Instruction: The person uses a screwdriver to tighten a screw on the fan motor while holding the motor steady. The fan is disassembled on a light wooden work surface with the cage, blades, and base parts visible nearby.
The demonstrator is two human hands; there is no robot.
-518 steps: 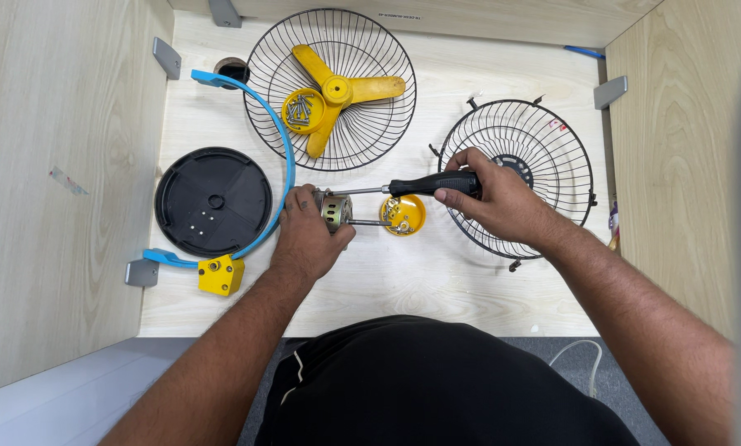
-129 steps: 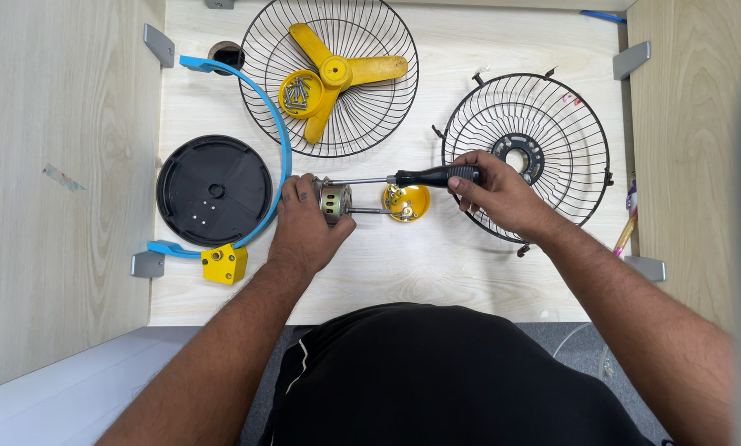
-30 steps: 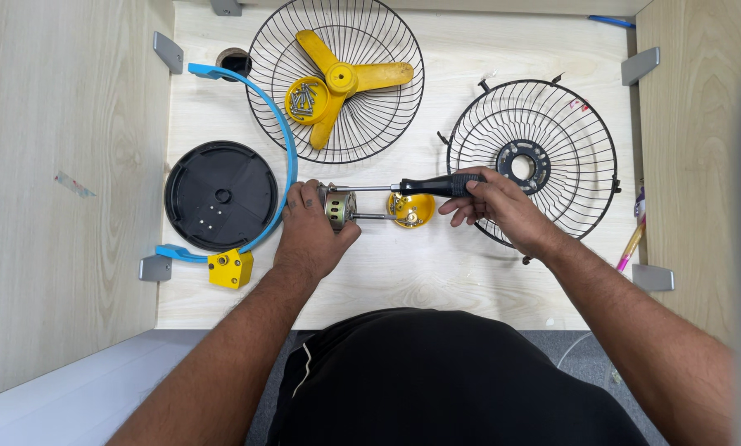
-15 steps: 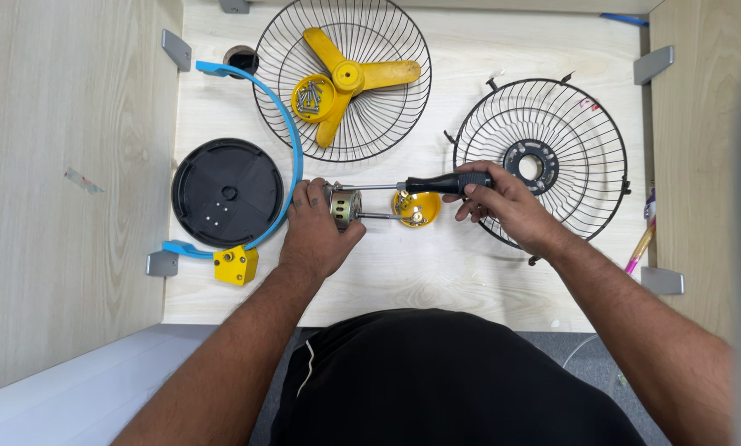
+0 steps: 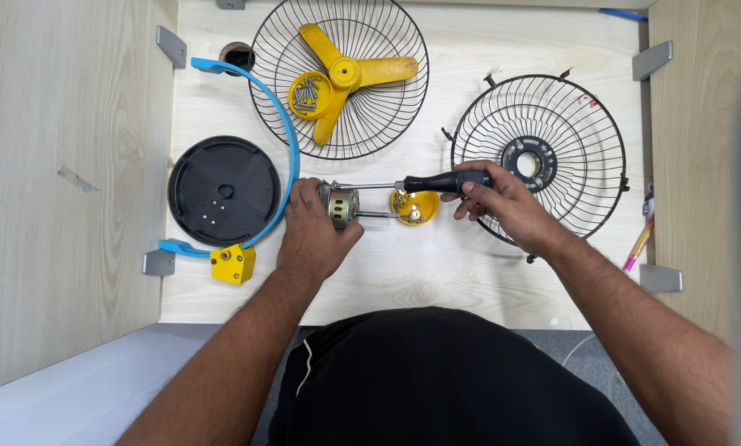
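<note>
Pale wood counter (image 5: 486,272). Frame centre: left hand (image 5: 314,235) fingers wrapped around small motor (image 5: 342,206); right hand (image 5: 503,202) fingers closed on black-handled screwdriver (image 5: 424,183), tip at motor. Wire fan guard (image 5: 540,157) right.

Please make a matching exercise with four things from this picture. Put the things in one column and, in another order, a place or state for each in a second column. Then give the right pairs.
Things:
1. screwdriver
2. motor
3. screws
4. black disc

Places or states:
A. held by left hand
B. inside the blue band
C. on the yellow fan blade
D. gripped by right hand

Pairs: 1-D, 2-A, 3-C, 4-B
</note>
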